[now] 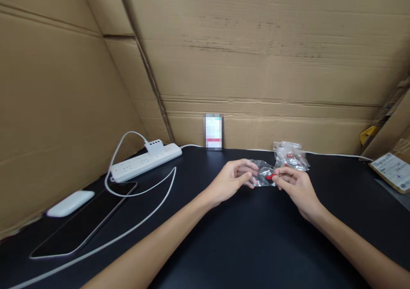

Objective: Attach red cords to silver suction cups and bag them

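Between my two hands is a small clear plastic bag [263,169], held just above the black table. Something red and cord-like [270,176] shows at its right side, by my right fingertips. My left hand [235,175] is closed loosely on the bag's left end, thumb in front and fingers behind. My right hand [294,184] pinches the right end close to the red piece. Behind my right hand lies a pile of similar clear bags [292,154] with red bits inside. What else the held bag contains is too small to make out.
A white power strip [145,163] with a plugged-in charger [155,148] stands at the left, its white cable [160,203] looping forward. Nearby are a dark tablet [85,220] and a white case [70,203]. A phone [213,131] leans on the cardboard wall [256,66]; a labelled package [392,171] lies right.
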The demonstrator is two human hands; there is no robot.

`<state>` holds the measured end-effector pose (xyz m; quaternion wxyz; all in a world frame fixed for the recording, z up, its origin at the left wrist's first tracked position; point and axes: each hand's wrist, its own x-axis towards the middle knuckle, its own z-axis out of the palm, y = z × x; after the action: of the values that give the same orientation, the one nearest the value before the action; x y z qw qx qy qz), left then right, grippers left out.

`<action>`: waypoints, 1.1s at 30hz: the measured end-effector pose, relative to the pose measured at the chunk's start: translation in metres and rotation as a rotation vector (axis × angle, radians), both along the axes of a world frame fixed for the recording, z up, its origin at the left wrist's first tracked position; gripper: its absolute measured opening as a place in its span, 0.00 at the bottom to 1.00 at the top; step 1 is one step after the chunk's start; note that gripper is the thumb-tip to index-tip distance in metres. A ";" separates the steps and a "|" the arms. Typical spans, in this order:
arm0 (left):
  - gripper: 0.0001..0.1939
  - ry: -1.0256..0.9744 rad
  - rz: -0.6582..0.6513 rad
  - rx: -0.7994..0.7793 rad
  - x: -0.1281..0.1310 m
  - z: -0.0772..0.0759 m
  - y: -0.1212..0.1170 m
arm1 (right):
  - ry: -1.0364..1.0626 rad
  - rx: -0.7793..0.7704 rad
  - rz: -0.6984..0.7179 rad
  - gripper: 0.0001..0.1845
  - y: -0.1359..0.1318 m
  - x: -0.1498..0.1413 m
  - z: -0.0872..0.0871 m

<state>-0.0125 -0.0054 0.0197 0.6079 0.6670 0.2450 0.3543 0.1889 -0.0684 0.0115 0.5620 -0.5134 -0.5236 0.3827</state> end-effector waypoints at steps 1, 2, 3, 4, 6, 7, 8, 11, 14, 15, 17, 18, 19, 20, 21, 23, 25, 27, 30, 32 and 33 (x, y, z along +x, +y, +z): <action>0.15 -0.018 -0.006 -0.022 0.001 -0.001 -0.001 | -0.011 0.002 0.002 0.17 0.000 0.000 0.000; 0.15 -0.032 -0.008 -0.046 0.002 -0.002 -0.003 | -0.024 0.007 0.005 0.18 0.000 0.001 -0.001; 0.16 -0.042 -0.006 -0.073 0.003 -0.003 -0.004 | -0.039 0.014 0.006 0.18 0.001 0.002 -0.001; 0.17 -0.047 0.003 -0.101 0.004 -0.004 -0.006 | -0.054 0.025 0.003 0.18 0.001 0.003 -0.001; 0.19 -0.052 0.030 -0.145 0.006 -0.005 -0.008 | -0.088 0.049 -0.005 0.18 0.002 0.006 -0.002; 0.20 -0.055 0.043 -0.155 0.007 -0.005 -0.009 | -0.104 0.057 -0.010 0.17 0.002 0.007 -0.003; 0.21 -0.057 0.050 -0.155 0.008 -0.006 -0.011 | -0.118 0.061 -0.013 0.17 0.002 0.007 -0.003; 0.22 -0.076 0.065 -0.124 0.010 -0.009 -0.013 | -0.129 0.051 -0.021 0.16 0.003 0.008 -0.002; 0.20 -0.115 0.097 -0.109 0.012 -0.011 -0.014 | -0.065 0.029 -0.061 0.16 0.002 0.008 0.000; 0.19 -0.129 0.102 -0.105 0.013 -0.011 -0.014 | -0.039 0.020 -0.079 0.17 0.001 0.008 0.002; 0.19 -0.144 0.096 -0.097 0.013 -0.010 -0.014 | -0.003 0.003 -0.105 0.17 0.000 0.007 0.004; 0.19 -0.146 0.089 -0.094 0.013 -0.010 -0.014 | 0.005 -0.005 -0.107 0.17 0.000 0.007 0.005; 0.19 -0.145 0.084 -0.091 0.012 -0.010 -0.014 | 0.009 -0.012 -0.099 0.17 0.000 0.007 0.006; 0.20 -0.139 0.081 -0.090 0.013 -0.009 -0.014 | 0.011 -0.019 -0.080 0.17 -0.001 0.006 0.006; 0.20 -0.132 0.077 -0.089 0.013 -0.009 -0.015 | 0.012 -0.024 -0.051 0.17 -0.001 0.006 0.006; 0.21 -0.125 0.051 -0.085 0.014 -0.009 -0.017 | 0.007 -0.030 0.010 0.16 -0.002 0.006 0.004; 0.20 -0.125 0.010 -0.071 0.016 -0.009 -0.020 | -0.018 -0.031 0.048 0.16 -0.001 0.005 0.001; 0.19 -0.131 -0.019 -0.053 0.017 -0.008 -0.023 | -0.045 -0.026 0.059 0.16 -0.001 0.005 -0.001; 0.18 -0.150 -0.043 -0.049 0.019 -0.008 -0.026 | -0.067 -0.014 0.095 0.14 -0.001 0.005 -0.001; 0.18 -0.169 -0.064 -0.063 0.019 -0.009 -0.027 | -0.094 -0.010 0.117 0.12 -0.002 0.006 0.001; 0.19 -0.180 -0.075 -0.075 0.020 -0.010 -0.028 | -0.112 -0.010 0.127 0.11 -0.002 0.007 0.002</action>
<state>0.0072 -0.0334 0.0099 0.6647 0.6182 0.1772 0.3802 0.1956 -0.0703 0.0133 0.5038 -0.5025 -0.5838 0.3909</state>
